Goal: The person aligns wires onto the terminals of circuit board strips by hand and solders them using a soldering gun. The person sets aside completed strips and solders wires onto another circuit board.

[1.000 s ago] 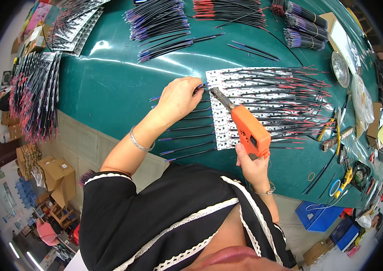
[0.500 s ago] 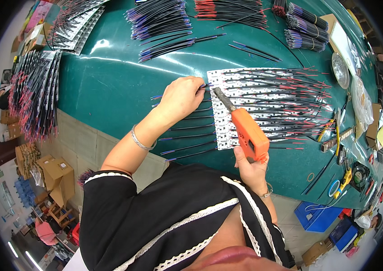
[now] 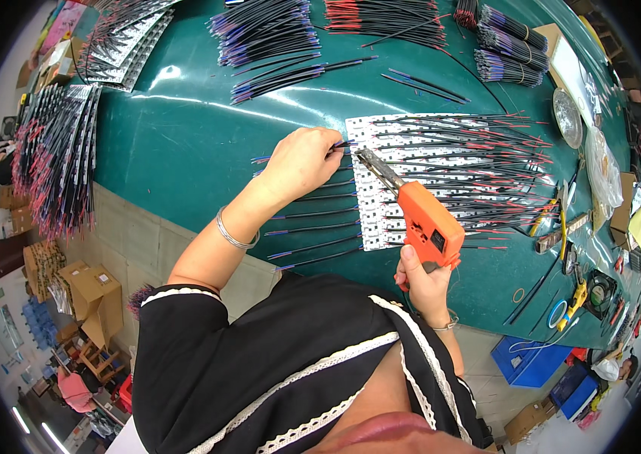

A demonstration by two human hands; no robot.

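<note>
My left hand (image 3: 303,160) is pinched on the end of a thin black wire (image 3: 340,144) at the left edge of a white circuit board panel (image 3: 369,200). My right hand (image 3: 428,284) is wrapped round the handle of an orange soldering gun (image 3: 430,225). The gun's metal nose points up and left, its tip over the panel's left edge, close to my left fingertips. Black wires with red ends lie across the panel and stick out to its right. More black wires with blue ends (image 3: 313,231) stick out from its left edge.
Bundles of blue-ended wires (image 3: 267,34) and red-ended wires (image 3: 386,21) lie along the table's far side. Wired panels (image 3: 59,163) hang over the left edge. At the right are a metal bowl (image 3: 568,119), a small fan (image 3: 602,293) and hand tools. A blue bin (image 3: 530,362) stands below.
The soldering gun has turned in my right hand, and its orange body has shifted slightly right and shows more of its side. My left hand has stayed nearly still.
</note>
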